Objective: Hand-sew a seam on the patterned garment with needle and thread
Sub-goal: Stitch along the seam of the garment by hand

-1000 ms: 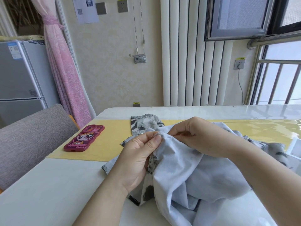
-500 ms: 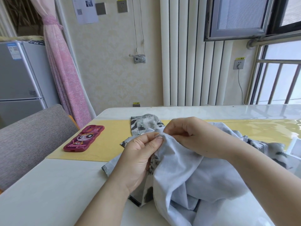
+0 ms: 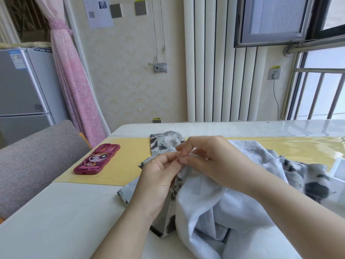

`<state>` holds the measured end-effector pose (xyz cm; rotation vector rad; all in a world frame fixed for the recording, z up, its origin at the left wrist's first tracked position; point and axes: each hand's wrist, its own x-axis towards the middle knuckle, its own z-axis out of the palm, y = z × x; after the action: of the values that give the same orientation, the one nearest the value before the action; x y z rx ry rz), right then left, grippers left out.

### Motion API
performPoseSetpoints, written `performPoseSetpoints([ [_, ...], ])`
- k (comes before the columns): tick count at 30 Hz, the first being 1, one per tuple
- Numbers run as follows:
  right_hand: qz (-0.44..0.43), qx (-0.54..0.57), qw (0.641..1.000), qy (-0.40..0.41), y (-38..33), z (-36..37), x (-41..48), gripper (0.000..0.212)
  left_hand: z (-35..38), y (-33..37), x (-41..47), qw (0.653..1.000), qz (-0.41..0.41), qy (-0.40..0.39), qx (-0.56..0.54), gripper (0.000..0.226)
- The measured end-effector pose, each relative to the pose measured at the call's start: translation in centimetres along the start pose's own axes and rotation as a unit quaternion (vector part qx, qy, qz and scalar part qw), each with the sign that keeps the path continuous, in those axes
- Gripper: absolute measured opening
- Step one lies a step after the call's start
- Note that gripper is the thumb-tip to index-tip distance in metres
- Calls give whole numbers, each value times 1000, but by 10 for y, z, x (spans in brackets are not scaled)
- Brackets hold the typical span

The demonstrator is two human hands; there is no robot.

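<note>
Fridge (image 3: 20, 86) stands far left, grey and white, with a pink curtain (image 3: 74, 81) tied back just beside it and a grey chair (image 3: 37, 156) pushed up to the left edge of the table (image 3: 56, 221). Phone (image 3: 97, 159) in a pink cartoon case lies flat on the yellow mat (image 3: 127, 169), well apart from the hands. Left hand (image 3: 160, 176) comes up from the bottom edge, palm toward the camera, fingers curled – its grip is clamped on a fold of the patterned garment (image 3: 214, 202), thumb and forefinger pinching the cloth at the top of the bunch. Garment sits mid-table, partly on the mat and partly on the white top; pale inner side faces up in a heap under both hands, one grey-and-black printed end lies flat behind the hands, and more print spills out to the right. Right hand (image 3: 211, 157) reaches in from the right over the heap, wrist resting on the cloth, fingers curled with their tips drawn together at the same fold, touching the left thumb – grip closed on that bit of garment; anything finer between the fingertips is too small to tell. White radiator (image 3: 214, 62) runs up the wall behind, then a wall socket (image 3: 274, 73) with a cable plugged in, then a barred window (image 3: 321, 94) at far right.
</note>
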<state>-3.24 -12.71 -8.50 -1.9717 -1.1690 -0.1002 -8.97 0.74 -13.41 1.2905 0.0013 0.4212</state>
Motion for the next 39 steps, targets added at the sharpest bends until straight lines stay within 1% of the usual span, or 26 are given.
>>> performPoseSetpoints([
  [2,6,32,999,38,-1,-1,2,9,-2,-1,2,1000,-5,17,7,18],
  [3,19,84,995,58,-3,-3,3,10,-3,-1,2,999,-10,30,13,14],
  [4,32,158,984,79,-5,-5,5,12,-4,-2,3,998,-17,47,30,10],
  [5,46,249,962,98,-8,-8,6,13,-7,-4,4,996,-22,66,56,9],
  [6,65,343,931,108,-10,-11,6,12,-10,-6,5,993,-26,82,84,10],
  [8,105,508,850,94,-19,-18,5,9,-16,-10,8,984,-25,107,140,9],
  [11,168,659,731,53,-31,-25,2,2,-25,-16,13,968,-17,145,206,9],
  [13,207,718,664,33,-38,-27,1,8,-30,-19,16,953,-10,170,250,12],
  [14,220,736,639,24,-41,-28,1,12,-33,-20,17,945,-8,178,273,13],
  [17,230,778,584,-25,-46,-30,-1,21,-39,-23,18,929,-9,190,318,15],
  [19,218,804,550,-68,-43,-30,-4,27,-43,-25,20,927,-15,193,322,14],
  [21,202,811,540,-96,-40,-32,-5,32,-45,-26,21,931,-21,189,311,14],
  [22,197,811,542,-100,-40,-33,-5,32,-46,-26,22,932,-22,187,308,15],
  [23,197,805,551,-95,-42,-33,-5,30,-46,-25,22,934,-20,187,305,16],
  [24,200,791,573,-78,-44,-33,-4,23,-45,-25,21,936,-18,186,298,17],
  [25,205,765,608,-51,-44,-32,-3,13,-43,-24,21,940,-13,183,286,16],
  [26,206,729,652,-19,-41,-31,-1,5,-41,-22,20,947,-6,177,267,15],
  [27,201,684,701,10,-37,-29,1,4,-38,-20,19,956,1,167,243,13],
  [29,195,563,801,62,-22,-23,5,14,-32,-14,16,975,15,138,173,13],
  [31,182,369,905,107,-9,-18,8,19,-23,-8,12,991,30,103,84,17],
  [32,168,260,944,112,-5,-18,8,18,-19,-4,9,995,33,86,44,17],
  [33,149,172,968,104,-2,-18,8,16,-16,-1,7,997,33,69,10,14],
  [34,131,123,980,81,0,-18,7,15,-13,2,5,998,31,50,-19,9],
  [35,121,105,986,46,1,-17,6,19,-11,4,4,998,28,33,-43,6],
  [37,119,94,988,-33,6,-17,4,35,-11,6,3,996,24,4,-86,4],
  [39,116,82,985,-93,9,-18,2,42,-10,9,1,993,16,-20,-120,9],
])
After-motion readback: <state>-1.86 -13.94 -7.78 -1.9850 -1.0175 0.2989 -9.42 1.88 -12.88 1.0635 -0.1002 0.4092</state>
